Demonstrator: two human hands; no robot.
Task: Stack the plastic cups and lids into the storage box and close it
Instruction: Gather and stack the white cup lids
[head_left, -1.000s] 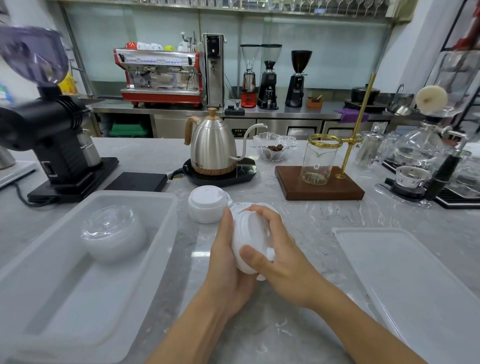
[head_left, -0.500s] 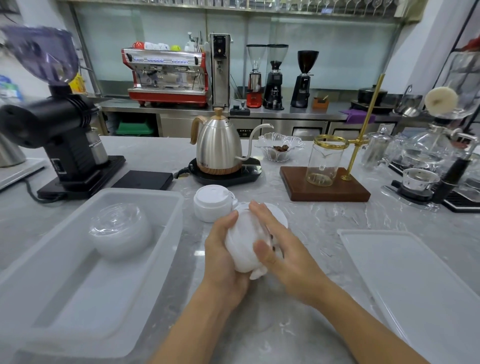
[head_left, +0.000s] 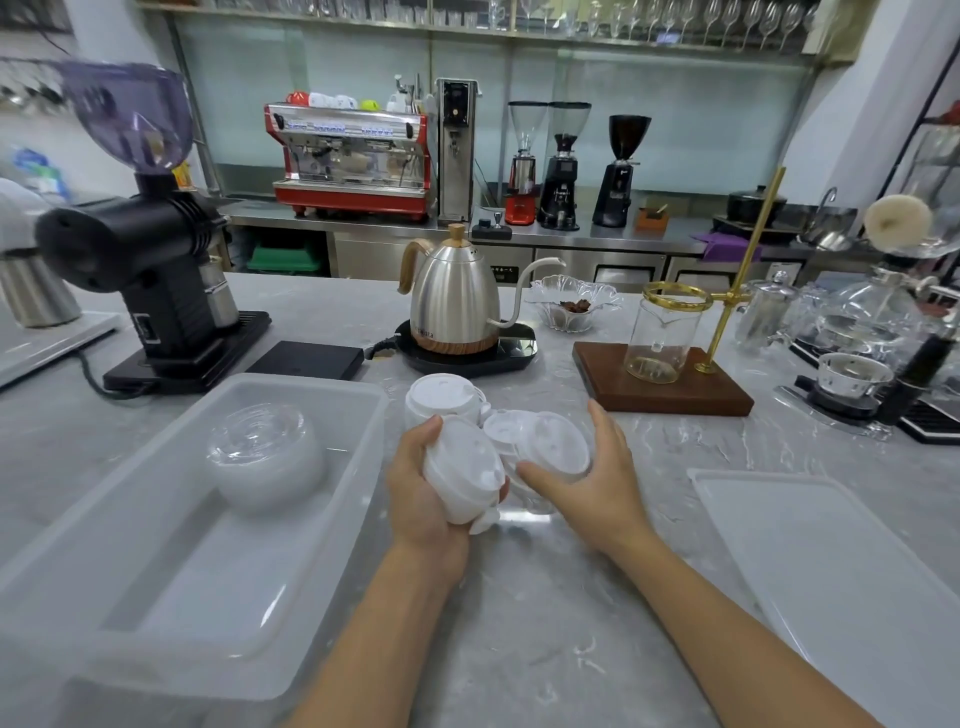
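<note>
Café bar: steel back bench with a red espresso machine (head_left: 352, 156) and three grinders, glassware hanging above. In front, a grey marbled stone counter (head_left: 519, 649), glossy with white veining.

Storage box (head_left: 156, 597) at left on the counter: large, rectangular, translucent frosted plastic with rounded corners, open-topped. Inside it, toward the far end, a stack of clear plastic cups (head_left: 265, 457), ribbed and domed, lying on the box floor. Box lid (head_left: 841, 587) lay flat at right, well apart from the box, same frosted plastic with a raised rim.

Behind the box: black coffee grinder (head_left: 140, 291) with a smoky purple hopper, matte body. Mid-counter: brushed steel gooseneck kettle (head_left: 457, 306) with wood-tone handle, on a black base. Right of it a dark wooden stand (head_left: 670, 389) with a brass pole and a clear glass server.

Between the hands, white opaque cup lids, round and moulded. Left hand (head_left: 421, 499), palm up, fingers curled, gripped a nested stack of white lids (head_left: 462, 473) tilted toward the camera. Right hand (head_left: 587, 467) was released, fingers straight, its palm side against loose white lids (head_left: 550, 447) on the counter. A further white lid stack (head_left: 441, 400) stood just behind, upright.
</note>
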